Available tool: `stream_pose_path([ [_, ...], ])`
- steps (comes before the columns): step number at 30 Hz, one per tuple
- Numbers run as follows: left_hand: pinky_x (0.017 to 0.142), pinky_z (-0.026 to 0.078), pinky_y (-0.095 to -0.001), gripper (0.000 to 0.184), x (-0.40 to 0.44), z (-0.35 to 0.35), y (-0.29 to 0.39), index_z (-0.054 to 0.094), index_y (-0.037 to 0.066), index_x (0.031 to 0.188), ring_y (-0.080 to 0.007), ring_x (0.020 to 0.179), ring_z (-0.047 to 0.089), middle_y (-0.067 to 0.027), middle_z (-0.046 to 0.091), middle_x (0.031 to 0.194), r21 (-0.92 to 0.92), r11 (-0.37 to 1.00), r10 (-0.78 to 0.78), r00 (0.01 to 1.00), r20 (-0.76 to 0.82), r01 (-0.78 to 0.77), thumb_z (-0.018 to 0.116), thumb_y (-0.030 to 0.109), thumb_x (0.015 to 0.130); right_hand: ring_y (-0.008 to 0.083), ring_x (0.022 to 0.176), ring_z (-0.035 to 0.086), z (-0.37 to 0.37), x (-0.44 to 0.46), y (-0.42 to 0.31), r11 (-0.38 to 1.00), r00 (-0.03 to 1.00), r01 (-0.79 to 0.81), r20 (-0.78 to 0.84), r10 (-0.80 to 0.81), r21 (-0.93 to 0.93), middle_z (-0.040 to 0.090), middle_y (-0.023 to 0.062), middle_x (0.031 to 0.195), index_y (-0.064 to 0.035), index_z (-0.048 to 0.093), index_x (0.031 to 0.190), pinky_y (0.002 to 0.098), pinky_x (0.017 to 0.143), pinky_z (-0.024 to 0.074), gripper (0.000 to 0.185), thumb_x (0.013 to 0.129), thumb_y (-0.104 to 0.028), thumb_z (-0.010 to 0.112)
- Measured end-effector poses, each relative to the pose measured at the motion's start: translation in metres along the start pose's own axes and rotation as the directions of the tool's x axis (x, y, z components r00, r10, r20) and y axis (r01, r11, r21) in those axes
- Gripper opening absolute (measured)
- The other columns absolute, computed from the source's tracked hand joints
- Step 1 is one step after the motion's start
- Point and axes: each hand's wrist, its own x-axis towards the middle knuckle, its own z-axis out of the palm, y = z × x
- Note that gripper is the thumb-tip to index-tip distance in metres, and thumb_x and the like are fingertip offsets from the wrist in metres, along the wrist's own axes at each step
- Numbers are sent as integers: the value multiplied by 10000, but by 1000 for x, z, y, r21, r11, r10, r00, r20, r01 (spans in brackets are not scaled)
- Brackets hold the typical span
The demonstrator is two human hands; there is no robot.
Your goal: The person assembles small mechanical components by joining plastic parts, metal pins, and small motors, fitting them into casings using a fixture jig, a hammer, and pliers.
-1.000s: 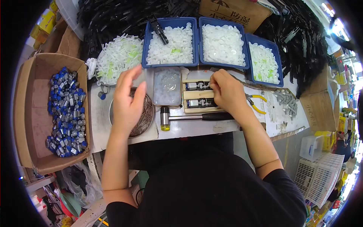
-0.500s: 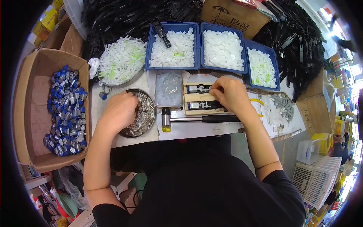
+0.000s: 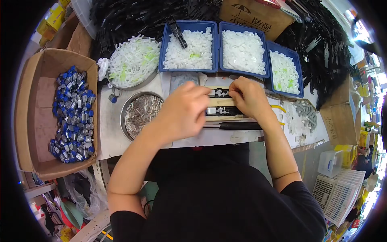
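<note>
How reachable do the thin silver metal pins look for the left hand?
Probably yes: the thin silver metal pins lie mostly in plain view in an open round metal bowl beside the left hand; its forearm overlaps only the bowl's lower-right edge.

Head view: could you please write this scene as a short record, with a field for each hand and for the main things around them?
Left hand: blurred, hiding the left end of the pale block; grip unclear
Right hand: fingers at the block's right side, by the upper black-and-silver part
Metal bowl: thin metal pins
Cardboard box: blue-and-silver parts
Blue trays: three, holding small white pieces
Black handle: along the block's near edge
</note>
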Motion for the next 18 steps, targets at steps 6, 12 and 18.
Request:
stream_pose_path([
  [6,537,310,-256,91,13,19,0,409,-16,521,-203,612,358,-102,418,668,32,999,24,989,147,-29,397,16,437,208,496,376,6,-1,3,992,996,56,-77,-47,116,373,81,514,-10,393,517,254,432,295,40,500,-20,427],
  [12,548,306,-256,87,10,16,1,409,-17,524,-203,623,355,-99,415,688,2,999,-32,982,185,32,396,12,443,204,474,380,11,-4,0,985,986,47,-168,-18,169,380,77,506,-17,404,521,253,418,296,33,498,-14,428],
  [18,551,306,-256,90,9,15,1,408,-22,523,-204,626,355,-103,414,696,-3,1000,-13,985,171,14,400,12,440,217,525,402,4,1,-3,998,1000,5,-18,-4,60,406,68,531,-42,425,497,292,441,311,21,502,-60,435],
])
